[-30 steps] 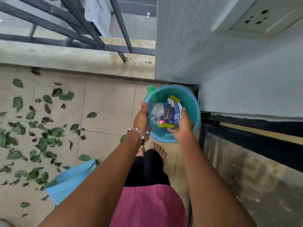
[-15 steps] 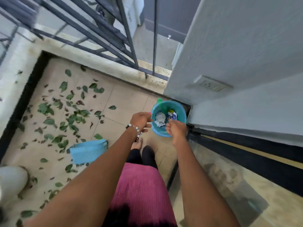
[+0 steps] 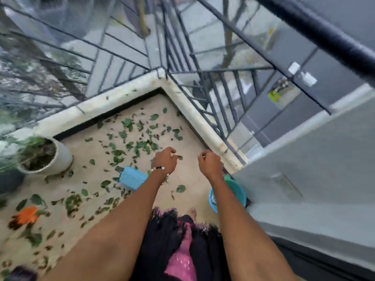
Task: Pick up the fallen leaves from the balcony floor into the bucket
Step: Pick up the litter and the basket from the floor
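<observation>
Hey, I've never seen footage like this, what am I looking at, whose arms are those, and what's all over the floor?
No machine here: a person wears a camera on the head, looking down at their own arms. The left hand, with a beaded bracelet, and the right hand are raised with curled fingers; blur hides whether either grip holds anything. Green leaves lie scattered over the balcony floor. The teal bucket stands by the wall, partly behind the right arm. A blue dustpan-like thing and a white plant pot are on the floor too.
</observation>
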`<action>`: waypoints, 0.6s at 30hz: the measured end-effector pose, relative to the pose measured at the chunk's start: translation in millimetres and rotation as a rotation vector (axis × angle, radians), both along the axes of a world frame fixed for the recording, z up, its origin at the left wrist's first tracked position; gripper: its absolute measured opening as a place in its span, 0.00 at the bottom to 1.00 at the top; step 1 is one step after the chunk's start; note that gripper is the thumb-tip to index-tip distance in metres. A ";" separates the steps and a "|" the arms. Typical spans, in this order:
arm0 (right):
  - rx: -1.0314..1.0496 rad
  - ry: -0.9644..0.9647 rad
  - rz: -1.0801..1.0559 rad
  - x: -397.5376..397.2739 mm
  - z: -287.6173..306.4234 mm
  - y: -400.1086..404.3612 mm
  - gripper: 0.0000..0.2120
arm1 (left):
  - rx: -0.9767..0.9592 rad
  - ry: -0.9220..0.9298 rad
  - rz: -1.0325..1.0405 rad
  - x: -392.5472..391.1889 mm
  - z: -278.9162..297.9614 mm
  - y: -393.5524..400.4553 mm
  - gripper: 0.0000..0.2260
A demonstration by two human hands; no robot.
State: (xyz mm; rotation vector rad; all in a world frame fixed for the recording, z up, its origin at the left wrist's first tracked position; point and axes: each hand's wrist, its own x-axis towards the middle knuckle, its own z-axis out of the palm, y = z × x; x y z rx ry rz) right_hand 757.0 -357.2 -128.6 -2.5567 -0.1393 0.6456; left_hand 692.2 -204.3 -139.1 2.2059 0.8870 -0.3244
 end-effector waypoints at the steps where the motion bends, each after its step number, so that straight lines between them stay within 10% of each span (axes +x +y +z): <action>1: -0.010 -0.023 0.090 -2.2 4.9 20.6 0.12 | 0.041 -0.002 0.011 -9.5 6.7 19.4 0.13; 18: -0.040 -0.146 1.034 -265.4 40.4 314.3 0.16 | 0.355 0.320 0.471 -372.2 50.9 219.2 0.17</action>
